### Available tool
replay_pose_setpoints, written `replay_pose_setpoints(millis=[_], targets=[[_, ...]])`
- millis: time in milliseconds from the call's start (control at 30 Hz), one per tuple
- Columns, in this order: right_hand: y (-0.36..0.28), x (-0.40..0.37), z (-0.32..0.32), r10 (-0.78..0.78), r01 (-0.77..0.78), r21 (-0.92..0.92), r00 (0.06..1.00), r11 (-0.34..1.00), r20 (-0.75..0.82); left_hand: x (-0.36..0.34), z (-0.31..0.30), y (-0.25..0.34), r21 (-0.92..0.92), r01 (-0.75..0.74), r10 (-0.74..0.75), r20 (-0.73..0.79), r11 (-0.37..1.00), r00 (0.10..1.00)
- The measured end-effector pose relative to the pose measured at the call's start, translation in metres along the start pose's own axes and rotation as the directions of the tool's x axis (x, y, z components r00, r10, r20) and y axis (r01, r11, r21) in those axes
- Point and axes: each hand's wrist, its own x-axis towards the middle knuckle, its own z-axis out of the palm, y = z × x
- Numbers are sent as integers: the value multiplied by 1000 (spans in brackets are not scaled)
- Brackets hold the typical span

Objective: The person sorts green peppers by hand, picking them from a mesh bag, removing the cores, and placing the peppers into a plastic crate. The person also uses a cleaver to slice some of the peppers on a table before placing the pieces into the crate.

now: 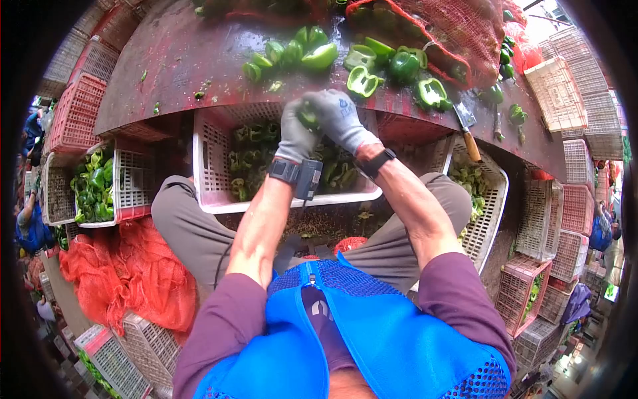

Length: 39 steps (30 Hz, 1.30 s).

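Note:
Both hands wear grey work gloves and meet over the near edge of the work table. A green bell pepper (308,116) shows between them. My left hand (294,130) is closed round its left side, and my right hand (340,121) is closed on its right, with the fingertips blurred. Under the hands stands a white plastic crate (207,156) with green pepper pieces inside. Beyond them on the table, halved peppers (320,58) lie to the left, and cut peppers (362,81) and a whole pepper (404,67) to the right.
A cleaver (466,118) with a wooden handle rests at the table's (179,73) right edge. A red mesh sack (458,33) lies at the back right. Another crate (495,193) stands by my right knee. Red netting (126,272) and stacked crates (78,113) are on the left.

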Motion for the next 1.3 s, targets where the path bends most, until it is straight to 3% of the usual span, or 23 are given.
replay_pose_setpoints(millis=[100,133,233,267,367,500,533,633,667,767,833,900,933,967,1000,1033,1100,1133,1167,1200,1233,1267,1300], targets=[[-3,-9,-19,-20,35,439,999,898,-39,-3,-4,15,-119,153,-146,64,981,987],[-6,-13,-30,-66,49,431,998,901,24,-5,-4,21,-132,166,-154,98,977,983],[-19,-23,-46,-256,251,192,967,949,1,-18,2,23,-138,201,-191,78,970,978],[-19,-24,-40,-244,246,82,969,966,-27,-26,5,15,-88,192,-188,60,977,980],[-22,-36,-25,-231,232,71,973,970,-19,-41,1,3,-153,153,-156,-4,976,988],[-44,-47,-4,17,-17,-3,998,1000,59,-43,-15,-9,3,26,-26,-54,1000,998],[-45,-45,10,100,-99,20,995,995,-12,-34,-32,-20,-31,5,-5,-1,1000,1000],[-35,-44,21,204,-204,209,979,956,22,-44,-23,-16,-74,61,-62,-7,995,998],[-30,-48,23,390,-380,473,917,795,82,-49,-25,-13,-75,95,-96,-14,993,995],[-11,-50,-20,463,-459,836,837,301,292,-57,-16,-2,95,58,-57,-11,994,998],[3,-61,-77,410,-431,765,880,479,238,-40,-39,-1,340,0,-4,11,941,1000],[20,-85,-131,476,-451,421,878,787,49,-31,-51,1,599,-28,67,-42,800,997],[44,-103,-154,479,-465,253,878,849,4,-21,-61,-1,842,-106,148,31,530,988],[67,-121,-174,476,-472,77,879,878,-39,-31,-49,-5,916,-120,237,28,383,971],[75,-130,-200,639,-634,-87,755,769,147,-27,-54,-11,909,-77,172,6,409,985],[76,-135,-218,777,-728,-277,558,627,291,-22,-62,-20,902,-30,105,-17,431,994],[76,-143,-215,654,-380,-634,707,674,271,-18,-66,-28,980,-54,151,25,189,988],[80,-139,-205,516,-350,-549,838,759,179,-14,-67,-31,976,-73,181,35,205,983],[69,-117,-192,500,-398,-457,858,795,121,-11,-70,-34,971,-88,211,41,220,977],[68,-96,-168,435,-371,-411,898,833,71,-16,-63,-31,942,-33,154,-19,333,988],[60,-73,-146,259,-230,-406,966,884,17,-26,-50,-25,900,25,92,-72,435,993],[52,-50,-124,193,-175,-397,981,901,7,-32,-42,-22,844,86,25,-116,529,993],[44,-27,-99,288,-232,-468,956,853,52,-32,-41,-22,842,71,36,-106,535,994]])
